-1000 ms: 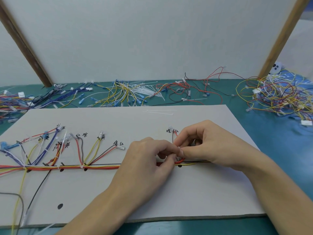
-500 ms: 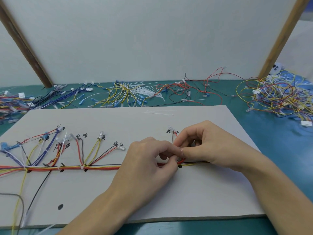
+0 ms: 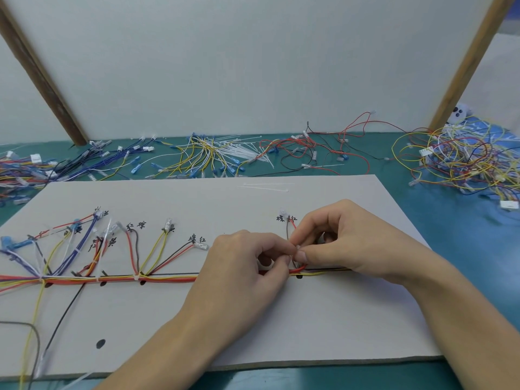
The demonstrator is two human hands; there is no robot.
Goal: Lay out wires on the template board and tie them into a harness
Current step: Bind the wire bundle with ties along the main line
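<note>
Head view shows a long bundle of wires point(image 3: 118, 278) lying flat across the white template board point(image 3: 253, 319), running from the left edge toward the right. Small branches fan up from it to tiny plugs by black written marks. Both hands meet right on the bundle, a little right of the middle. The left hand point(image 3: 242, 266) has its fingers curled, and its thumb and first finger pinch something small and pale at the bundle; it is too small to tell what. The right hand point(image 3: 346, 243) is curled too, and its fingertips pinch at the same spot, touching the left fingertips. A red wire point(image 3: 294, 225) and a dark one rise just behind that spot. Loose white ties point(image 3: 264, 187) lie on the board farther back. Piles of spare wires point(image 3: 461, 159) sit on the green counter point(image 3: 478, 243) beyond and to the right.
</note>
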